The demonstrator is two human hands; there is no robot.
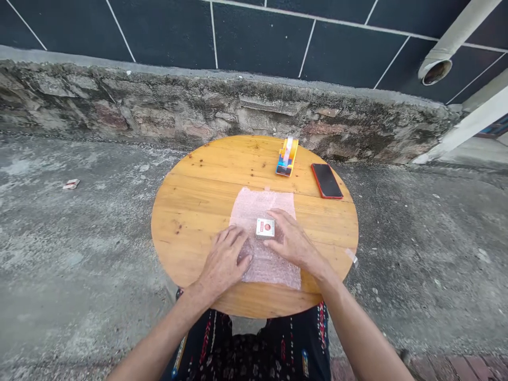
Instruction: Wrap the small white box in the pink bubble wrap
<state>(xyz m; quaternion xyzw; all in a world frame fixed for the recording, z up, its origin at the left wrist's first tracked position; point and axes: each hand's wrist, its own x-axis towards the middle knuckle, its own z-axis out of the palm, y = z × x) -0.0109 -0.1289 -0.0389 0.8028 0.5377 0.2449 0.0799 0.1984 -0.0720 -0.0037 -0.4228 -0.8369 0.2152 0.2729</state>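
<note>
Bracketing the box (265,227) at the wrap (262,203)'s middle with the right hand (291,241), can't tell if gripping. Resting the left hand (226,256), loosely spread, along the wrap's left edge, seemingly to flatten it. Beyond the wrap, tape (287,157); beyond and rightward, phone (327,181).

On the table (186,211), a box (265,227) lies on bubble wrap (272,267), tape dispenser (287,157) behind, phone (327,181) right of that.

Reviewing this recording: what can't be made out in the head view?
Head view:
Small box: fine print too small; underside hidden by the box itself.
Bubble wrap: part covered by the left hand and box.
Right hand: contact with the box too small to tell.
Pipe: upper end cut off by the top edge.
</note>
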